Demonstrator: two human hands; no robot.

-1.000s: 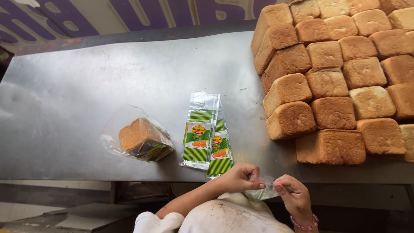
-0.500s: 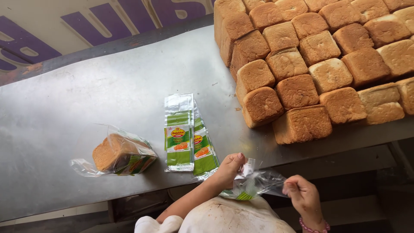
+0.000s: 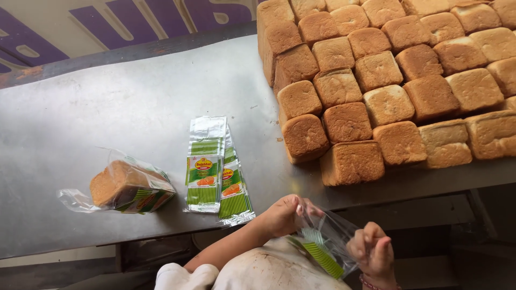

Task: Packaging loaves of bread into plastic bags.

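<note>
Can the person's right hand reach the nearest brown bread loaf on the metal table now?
Probably not at once: the right hand and left hand both grip a clear plastic bag. Otherwise nothing lies before the nearest brown loaf.

Long steel table [image 3: 107,113], scuffed and dull, took up most of the view, catching soft, even daylight. Dark rusty strip [image 3: 134,51] along its far edge. Behind that, cream wall [image 3: 48,27] painted with big purple shapes. Underneath the near edge, shadowy metal frame and lower shelf [image 3: 430,215], plus a bit of pale floor [image 3: 48,258] at bottom left.
</note>
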